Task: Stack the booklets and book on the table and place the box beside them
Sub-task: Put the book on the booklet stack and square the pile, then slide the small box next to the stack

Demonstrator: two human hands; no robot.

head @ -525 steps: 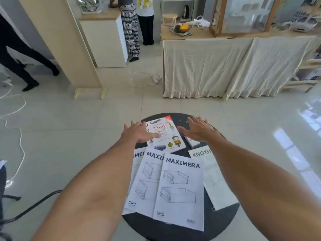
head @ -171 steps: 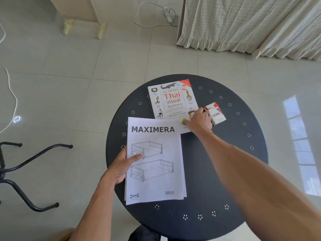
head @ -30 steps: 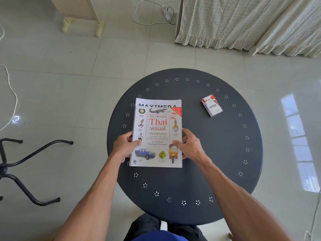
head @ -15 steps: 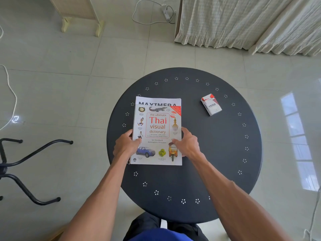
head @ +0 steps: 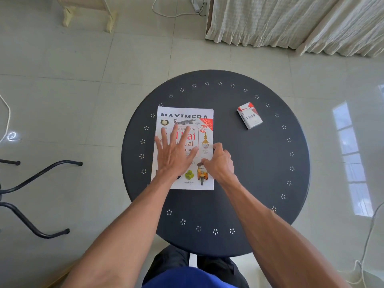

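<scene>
Black and round, the perforated metal desk (head: 259, 183) carries everything. Nearest, the left hand (head: 175, 156) is pressed flat, its grip open, on the glossy white-and-red paperback book (head: 204, 129); the right hand (head: 219, 163) is curled at its right edge, apparently pinching it. White paper booklets (head: 185, 112) are seen beneath. Squaring seems nearly done. Farther right, well apart, the small red-and-white box (head: 250, 118) must next be fetched alongside.

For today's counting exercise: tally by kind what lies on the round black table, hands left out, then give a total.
Books: 1, the Thai dictionary
Booklets: only the top MAXIMERA booklet shows; any beneath are hidden
Boxes: 1, the VESS box
Total visible: 3
</scene>
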